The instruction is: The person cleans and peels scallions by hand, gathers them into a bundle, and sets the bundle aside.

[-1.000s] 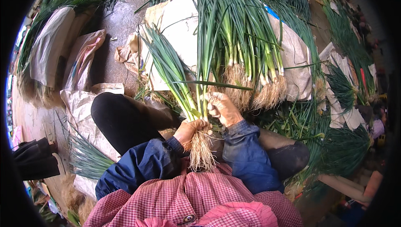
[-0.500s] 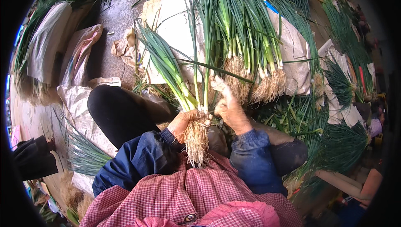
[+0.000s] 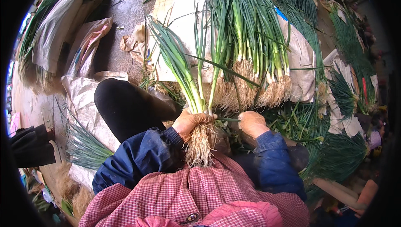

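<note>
My left hand (image 3: 190,122) is closed round a small bunch of green onions (image 3: 197,95) just above their stringy roots (image 3: 199,145). The roots hang toward me and the leaves fan out away from me. Off to the right, my right hand (image 3: 253,124) grips the end of a narrow green leaf (image 3: 228,119). That leaf stretches taut between the bunch and my right fingers. Beyond my hands lies a larger pile of green onions (image 3: 240,30), with its roots toward me, on a pale sack (image 3: 179,11).
A covered bundle of green onions (image 3: 58,30) lies at the far left, and loose leaves (image 3: 85,149) rest on a sheet beside my knee. More onion bundles (image 3: 340,151) lie at the right, near scattered green trimmings (image 3: 292,124). Dark cloth (image 3: 33,147) is at the left edge.
My right hand was open-fingered near the bunch; it has moved right and toward me and now holds the leaf's end. My left hand keeps its hold. The whole view has shifted slightly.
</note>
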The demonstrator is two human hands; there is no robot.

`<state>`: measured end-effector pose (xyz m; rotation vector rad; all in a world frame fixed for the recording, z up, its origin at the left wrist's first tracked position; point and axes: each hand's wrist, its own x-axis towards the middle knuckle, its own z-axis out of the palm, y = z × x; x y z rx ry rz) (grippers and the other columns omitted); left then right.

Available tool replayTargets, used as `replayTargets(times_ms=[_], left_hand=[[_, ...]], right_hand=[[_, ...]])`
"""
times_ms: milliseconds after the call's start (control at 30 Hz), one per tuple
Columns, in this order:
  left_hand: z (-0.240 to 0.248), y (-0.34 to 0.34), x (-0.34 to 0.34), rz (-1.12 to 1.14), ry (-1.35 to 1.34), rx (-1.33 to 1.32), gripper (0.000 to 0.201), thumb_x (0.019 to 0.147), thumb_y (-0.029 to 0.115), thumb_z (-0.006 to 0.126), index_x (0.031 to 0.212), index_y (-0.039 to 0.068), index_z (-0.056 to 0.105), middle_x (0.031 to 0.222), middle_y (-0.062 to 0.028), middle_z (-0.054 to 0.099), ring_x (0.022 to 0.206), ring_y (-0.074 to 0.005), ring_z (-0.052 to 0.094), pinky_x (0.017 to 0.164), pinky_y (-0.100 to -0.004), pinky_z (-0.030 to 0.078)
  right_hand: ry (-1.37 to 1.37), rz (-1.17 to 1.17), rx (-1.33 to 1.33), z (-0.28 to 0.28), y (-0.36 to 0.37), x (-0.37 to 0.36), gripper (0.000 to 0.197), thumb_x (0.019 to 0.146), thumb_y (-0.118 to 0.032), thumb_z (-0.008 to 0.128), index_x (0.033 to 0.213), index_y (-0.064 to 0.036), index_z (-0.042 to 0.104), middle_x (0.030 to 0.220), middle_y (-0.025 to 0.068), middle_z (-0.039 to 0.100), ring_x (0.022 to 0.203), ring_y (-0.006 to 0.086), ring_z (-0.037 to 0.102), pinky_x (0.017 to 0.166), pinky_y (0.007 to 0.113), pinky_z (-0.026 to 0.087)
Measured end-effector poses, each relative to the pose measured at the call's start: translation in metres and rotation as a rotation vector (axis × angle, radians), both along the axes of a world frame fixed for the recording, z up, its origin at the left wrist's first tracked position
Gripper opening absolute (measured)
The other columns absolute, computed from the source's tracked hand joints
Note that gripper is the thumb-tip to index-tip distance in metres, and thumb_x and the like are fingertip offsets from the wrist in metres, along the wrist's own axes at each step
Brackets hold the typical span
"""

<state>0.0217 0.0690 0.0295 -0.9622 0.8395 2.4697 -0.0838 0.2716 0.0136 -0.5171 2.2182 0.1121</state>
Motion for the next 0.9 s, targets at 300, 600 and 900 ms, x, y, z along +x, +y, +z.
replayTargets(times_ms=[300,600,900], left_hand=[[0.005,0.019,-0.012,0.023,0.104,-0.036,0.027,0.075,-0.008,0.058,0.101,-0.005,0.052,0.085,-0.0155,0.062,0.07,-0.0226,0.064,0.058,-0.0329,0.056],[-0.007,-0.003,-0.014,0.039,0.006,0.098,0.02,0.075,-0.003,0.06,0.095,-0.005,0.056,0.073,-0.012,0.061,0.059,-0.0188,0.06,0.048,-0.0283,0.052],[0.014,-0.041,-0.02,0.146,0.438,0.537,0.019,0.068,0.01,0.059,0.08,0.01,0.043,0.073,-0.0011,0.042,0.068,-0.0153,0.043,0.06,-0.0268,0.039]], right_hand=[[-0.043,-0.188,-1.011,0.02,-0.042,0.001,0.039,0.077,-0.013,0.059,0.115,-0.0042,0.052,0.09,0.0124,0.06,0.08,0.0219,0.058,0.071,0.034,0.048],[0.279,-0.433,-1.219,0.039,-0.039,-0.043,0.027,0.081,-0.014,0.059,0.105,-0.003,0.052,0.094,0.0108,0.058,0.069,0.0159,0.057,0.059,0.024,0.049],[-0.064,0.143,-0.487,-0.004,-0.049,0.008,0.027,0.081,-0.031,0.057,0.088,-0.0039,0.057,0.069,0.0082,0.054,0.062,0.0204,0.053,0.062,0.037,0.045]])
